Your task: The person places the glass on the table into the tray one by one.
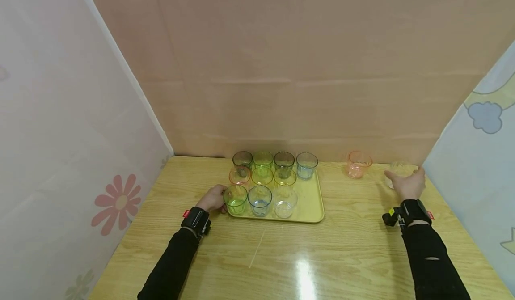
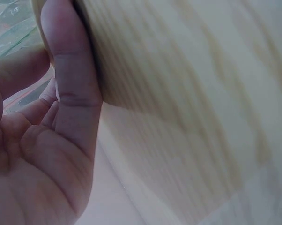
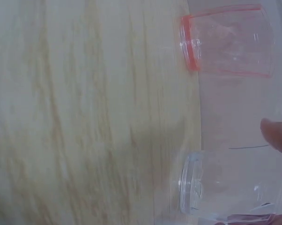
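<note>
A yellow tray [image 1: 311, 201] carries several tumblers, among them a green glass [image 1: 235, 200], a blue glass [image 1: 259, 200] and a clear glass [image 1: 284, 203] along the front. My left hand [image 1: 213, 199] grips the tray's left edge beside the green glass; in the left wrist view its fingers [image 2: 70, 65] and thumb are bent, the edge mostly hidden. Far to the right, my right hand [image 1: 408, 186] is spread around a clear tumbler [image 3: 230, 183] standing upright on the table. Its thumb [image 3: 278, 136] stands off the glass wall. An orange-pink tumbler [image 1: 358, 165] stands left of that hand.
The wooden table [image 1: 346, 246] meets a brown back wall covering [image 1: 297, 76]. A flower-printed panel [image 1: 80, 157] rises on the left, a cloud-printed panel [image 1: 487, 157] on the right, close to the right hand. Glasses on the tray stand close together in rows.
</note>
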{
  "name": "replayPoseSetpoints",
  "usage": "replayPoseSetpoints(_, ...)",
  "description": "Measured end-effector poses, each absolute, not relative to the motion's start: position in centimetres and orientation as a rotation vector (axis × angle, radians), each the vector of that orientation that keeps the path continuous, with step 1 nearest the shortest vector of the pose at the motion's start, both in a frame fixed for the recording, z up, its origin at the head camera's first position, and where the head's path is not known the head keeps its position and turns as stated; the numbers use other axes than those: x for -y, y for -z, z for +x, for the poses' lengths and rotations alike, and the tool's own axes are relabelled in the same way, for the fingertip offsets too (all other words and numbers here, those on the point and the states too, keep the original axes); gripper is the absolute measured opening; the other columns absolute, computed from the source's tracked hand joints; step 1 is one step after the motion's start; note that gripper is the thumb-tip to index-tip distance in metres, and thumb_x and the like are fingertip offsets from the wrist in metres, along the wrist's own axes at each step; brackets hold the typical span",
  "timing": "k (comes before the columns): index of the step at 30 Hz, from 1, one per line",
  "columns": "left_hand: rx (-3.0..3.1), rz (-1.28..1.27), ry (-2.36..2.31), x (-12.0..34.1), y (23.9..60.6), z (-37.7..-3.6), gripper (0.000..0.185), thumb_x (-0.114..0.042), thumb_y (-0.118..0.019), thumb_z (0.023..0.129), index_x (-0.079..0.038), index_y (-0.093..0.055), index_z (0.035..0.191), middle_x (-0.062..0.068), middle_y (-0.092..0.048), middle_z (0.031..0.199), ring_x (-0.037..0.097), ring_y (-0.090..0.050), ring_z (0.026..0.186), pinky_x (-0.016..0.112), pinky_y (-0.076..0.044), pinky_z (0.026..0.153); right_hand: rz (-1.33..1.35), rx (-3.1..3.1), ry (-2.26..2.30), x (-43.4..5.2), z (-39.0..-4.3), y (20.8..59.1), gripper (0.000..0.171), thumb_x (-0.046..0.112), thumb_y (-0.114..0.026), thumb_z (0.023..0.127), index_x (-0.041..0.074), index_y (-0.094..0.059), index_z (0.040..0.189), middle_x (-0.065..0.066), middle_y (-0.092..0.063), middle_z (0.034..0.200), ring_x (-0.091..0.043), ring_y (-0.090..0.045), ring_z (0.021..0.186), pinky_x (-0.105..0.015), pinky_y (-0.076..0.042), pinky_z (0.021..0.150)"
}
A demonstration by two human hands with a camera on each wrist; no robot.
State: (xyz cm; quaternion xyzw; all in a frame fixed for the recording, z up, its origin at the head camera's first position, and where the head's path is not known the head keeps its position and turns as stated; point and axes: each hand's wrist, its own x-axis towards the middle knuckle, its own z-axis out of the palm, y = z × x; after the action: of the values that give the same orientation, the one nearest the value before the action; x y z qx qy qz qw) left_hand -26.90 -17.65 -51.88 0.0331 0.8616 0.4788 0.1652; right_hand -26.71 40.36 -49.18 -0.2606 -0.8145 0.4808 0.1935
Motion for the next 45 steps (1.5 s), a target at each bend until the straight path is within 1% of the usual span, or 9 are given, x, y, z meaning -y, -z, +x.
replayPoseSetpoints(10,-2.431,0.093,-1.384,17.7,52.2,-27.2,0.015,-0.003,-0.055,0.098,0.004,-0.063,0.108,0.011,-0.06,0.069,0.016,-0.058,0.051,0.03,-0.054,0.048,-0.876,2.263,-1.445,-40.3,-27.0,48.7,0.093,0.037,-0.067,0.089,0.007,-0.009,0.156,-0.02,-0.014,0.162,-0.041,-0.018,0.147,-0.054,-0.028,0.117)
replayPoseSetpoints(20,-2.429,0.077,-1.378,17.7,52.2,-27.1,0.014,-0.003,-0.055,0.099,0.005,-0.063,0.107,0.012,-0.061,0.069,0.017,-0.058,0.051,0.03,-0.054,0.048,-0.908,2.147,-1.551,-39.9,-26.4,48.9,0.095,0.048,-0.07,0.085,0.02,-0.013,0.156,-0.013,-0.022,0.16,-0.034,-0.026,0.144,-0.049,-0.035,0.112)
replayPoseSetpoints(22,-2.435,0.081,-1.372,17.7,52.2,-27.2,0.015,-0.003,-0.055,0.099,0.005,-0.063,0.109,0.012,-0.061,0.07,0.017,-0.058,0.051,0.03,-0.054,0.048,-0.893,2.111,-1.537,-39.7,-26.6,48.9,0.093,0.05,-0.071,0.084,0.022,-0.017,0.154,-0.009,-0.031,0.154,-0.029,-0.032,0.138,-0.045,-0.036,0.109)
replayPoseSetpoints(25,-2.446,0.087,-1.36,17.7,52.3,-27.3,0.017,-0.004,-0.055,0.099,0.005,-0.063,0.111,0.012,-0.061,0.07,0.017,-0.058,0.051,0.03,-0.054,0.048,-0.85,2.043,-1.514,-39.3,-26.8,48.7,0.089,0.048,-0.075,0.081,0.023,-0.025,0.151,0.005,-0.04,0.131,-0.018,-0.039,0.117,-0.037,-0.037,0.098)
replayPoseSetpoints(27,-2.448,0.091,-1.354,17.7,52.2,-27.3,0.018,-0.003,-0.055,0.099,0.005,-0.062,0.112,0.013,-0.061,0.071,0.017,-0.058,0.051,0.03,-0.054,0.048,-0.82,2.006,-1.509,-38.9,-27.0,48.5,0.086,0.046,-0.077,0.08,0.025,-0.03,0.149,0.015,-0.033,0.116,-0.009,-0.034,0.103,-0.033,-0.034,0.089)
replayPoseSetpoints(31,-2.448,0.094,-1.343,17.7,52.1,-27.3,0.018,-0.002,-0.055,0.098,0.005,-0.062,0.113,0.013,-0.061,0.071,0.017,-0.059,0.051,0.03,-0.054,0.049,-0.75,1.98,-1.529,-37.9,-27.0,47.7,0.081,0.042,-0.079,0.079,0.025,-0.035,0.145,0.016,-0.026,0.105,-0.003,-0.028,0.09,-0.029,-0.031,0.08)
replayPoseSetpoints(34,-2.45,0.092,-1.338,17.7,52.0,-27.2,0.018,-0.003,-0.055,0.098,0.005,-0.063,0.113,0.012,-0.061,0.07,0.017,-0.058,0.051,0.03,-0.054,0.049,-0.7,1.993,-1.567,-37.1,-26.9,47.1,0.078,0.04,-0.08,0.079,0.025,-0.037,0.143,0.017,-0.027,0.107,-0.001,-0.029,0.091,-0.026,-0.033,0.081)
replayPoseSetpoints(42,-2.456,0.095,-1.329,17.7,51.9,-27.1,0.017,-0.003,-0.055,0.098,0.004,-0.064,0.111,0.012,-0.061,0.07,0.017,-0.059,0.052,0.031,-0.055,0.05,-0.406,2.098,-1.67,-34.4,-26.3,46.5,0.064,0.031,-0.075,0.087,0.022,-0.035,0.136,0.015,-0.046,0.117,-0.001,-0.042,0.102,-0.018,-0.038,0.088)
replayPoseSetpoints(45,-2.454,0.095,-1.334,17.7,51.8,-27.1,0.017,-0.003,-0.055,0.099,0.004,-0.063,0.111,0.013,-0.062,0.072,0.018,-0.059,0.053,0.031,-0.055,0.05,-0.197,2.096,-1.723,-35.6,-28.6,50.2,0.068,0.032,-0.076,0.086,0.02,-0.035,0.139,0.009,-0.048,0.124,-0.007,-0.045,0.11,-0.024,-0.041,0.094)
